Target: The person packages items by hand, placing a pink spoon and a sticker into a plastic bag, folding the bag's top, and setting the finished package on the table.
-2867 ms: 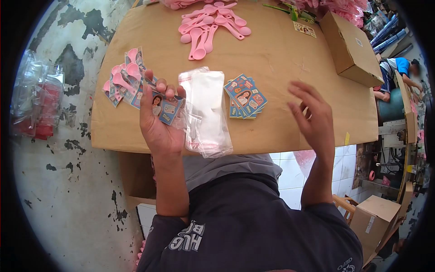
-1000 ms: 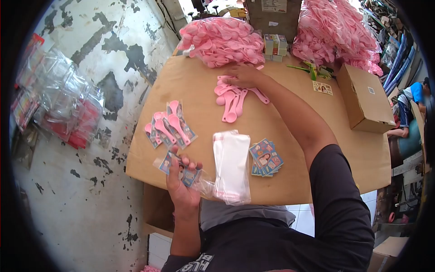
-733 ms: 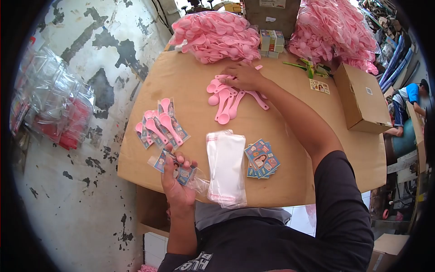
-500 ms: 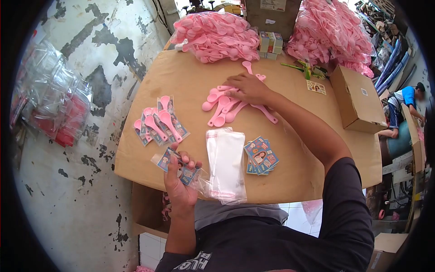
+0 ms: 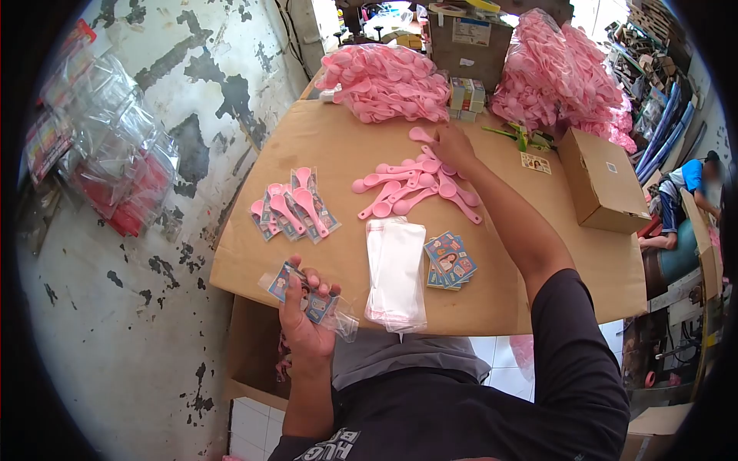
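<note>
The left hand (image 5: 309, 326) grips a clear bag (image 5: 347, 327) containing a printed card (image 5: 320, 309), left of the bag stack (image 5: 394, 269). The right hand (image 5: 455, 146) covers the handle of one pink spoon (image 5: 420, 134) beyond the spoon pile (image 5: 415, 184); finger closure cannot be determined.

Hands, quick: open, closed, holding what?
Left hand: closed, holding a printed card in clear plastic.
Right hand: at a pink spoon; cannot tell whether it grips.
</note>
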Demonstrator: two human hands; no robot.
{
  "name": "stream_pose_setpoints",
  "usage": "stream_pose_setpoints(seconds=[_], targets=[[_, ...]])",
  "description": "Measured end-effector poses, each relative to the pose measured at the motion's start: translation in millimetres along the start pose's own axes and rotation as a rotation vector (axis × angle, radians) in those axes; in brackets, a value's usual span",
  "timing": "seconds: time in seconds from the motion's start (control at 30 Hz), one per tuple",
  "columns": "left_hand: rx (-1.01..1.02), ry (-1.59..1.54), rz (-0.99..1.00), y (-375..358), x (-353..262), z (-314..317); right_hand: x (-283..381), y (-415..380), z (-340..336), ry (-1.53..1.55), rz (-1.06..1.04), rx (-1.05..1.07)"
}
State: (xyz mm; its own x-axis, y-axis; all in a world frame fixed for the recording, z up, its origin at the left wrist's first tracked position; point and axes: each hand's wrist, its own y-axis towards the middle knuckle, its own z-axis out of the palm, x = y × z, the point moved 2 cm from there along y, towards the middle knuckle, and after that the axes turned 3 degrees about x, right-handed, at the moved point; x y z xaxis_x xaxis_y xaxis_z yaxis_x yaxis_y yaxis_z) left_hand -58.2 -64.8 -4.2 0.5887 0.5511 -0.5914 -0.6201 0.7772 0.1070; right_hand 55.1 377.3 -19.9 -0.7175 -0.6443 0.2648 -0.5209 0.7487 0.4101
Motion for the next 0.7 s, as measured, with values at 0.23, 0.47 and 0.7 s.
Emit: stream_pose_setpoints(seconds=[0.23,0.47,0.7], targets=[[0.028,-0.001,0.014,-12,-3,3,19,-25,-35,0.233,-0.16,-0.19],[0.115,-0.002,0.046,-2,6,22,70,-80,-134,0.583,-0.294,-0.039],[0.174,-0.114,0.319,39,9,49,100,-200,-197,0.959,0.041,0.447]])
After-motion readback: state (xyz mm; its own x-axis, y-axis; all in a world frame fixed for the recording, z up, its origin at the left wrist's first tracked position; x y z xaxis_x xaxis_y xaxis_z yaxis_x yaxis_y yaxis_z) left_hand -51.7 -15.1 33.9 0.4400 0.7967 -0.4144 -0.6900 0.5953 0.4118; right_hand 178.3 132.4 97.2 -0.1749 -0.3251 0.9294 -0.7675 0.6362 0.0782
